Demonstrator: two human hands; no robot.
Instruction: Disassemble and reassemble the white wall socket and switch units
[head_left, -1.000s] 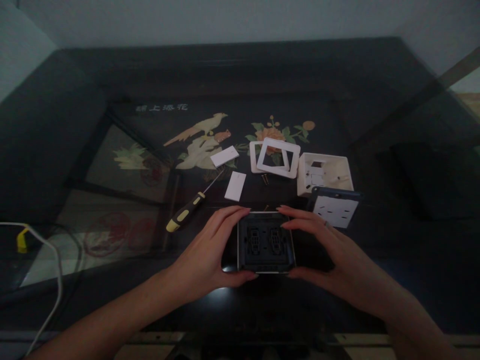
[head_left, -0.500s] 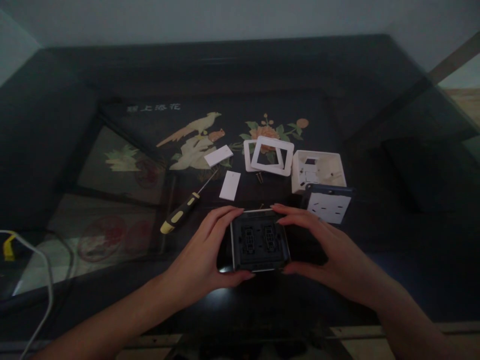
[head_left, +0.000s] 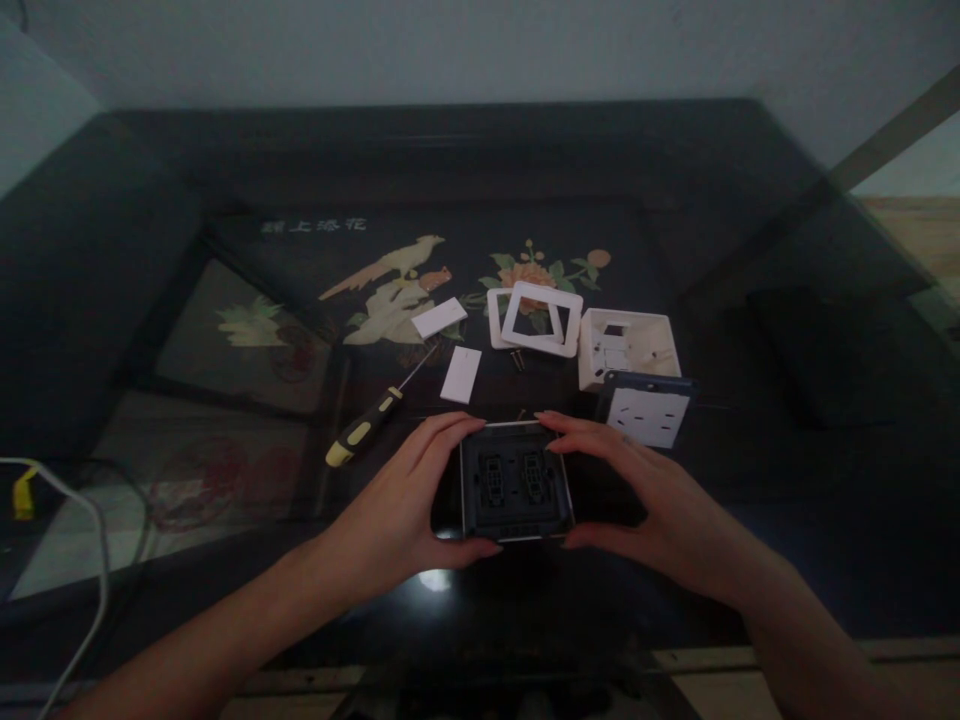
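1. Grip, left side first: the left hand (head_left: 405,505) clasps the left edge of a dark square switch module (head_left: 516,482), with the thumb at its near edge and the fingers curled over its far edge.
2. The right hand (head_left: 645,500) mirrors this grip on the module's right edge, so the module sits between both hands, face up, showing two small inner mechanisms.
3. The module is at the near middle of a dark glossy table (head_left: 750,250); whether it rests on the surface cannot be told.
4. At far left lies a pale cable (head_left: 88,520).
5. Left of the hands lies a yellow-and-black screwdriver (head_left: 365,430).
6. Beyond the hands lie two white rectangular plates (head_left: 460,375).
7. Next come stacked white frames (head_left: 541,318).
8. Then an open white back box (head_left: 628,348).
9. Just beside the right fingers is a white socket face (head_left: 647,415).
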